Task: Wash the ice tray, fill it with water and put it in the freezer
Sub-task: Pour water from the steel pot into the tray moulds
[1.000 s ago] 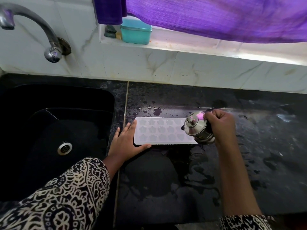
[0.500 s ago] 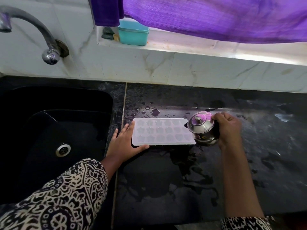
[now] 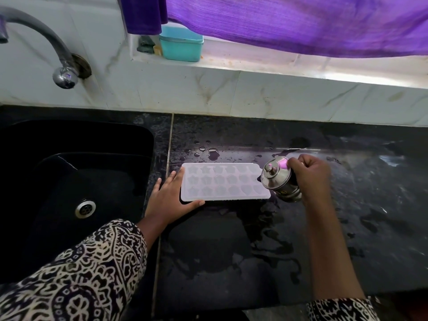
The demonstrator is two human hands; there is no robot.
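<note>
A white ice tray (image 3: 222, 181) with star-shaped and heart-shaped cells lies flat on the wet black counter (image 3: 231, 251), just right of the sink. My left hand (image 3: 170, 200) rests flat against the tray's left end, fingers straight, thumb along its near edge. My right hand (image 3: 311, 179) grips a small lidded steel jug (image 3: 279, 179), tilted with its lid toward the tray's right end. No stream of water is visible.
The black sink (image 3: 76, 181) with its drain lies to the left, under a metal tap (image 3: 53, 54). A teal box (image 3: 181, 44) stands on the window ledge below a purple curtain (image 3: 301, 22). Puddles spread over the counter.
The steel jug was briefly held more upright half a second ago and is tilted toward the tray's right end again. My left hand and the tray have stayed put.
</note>
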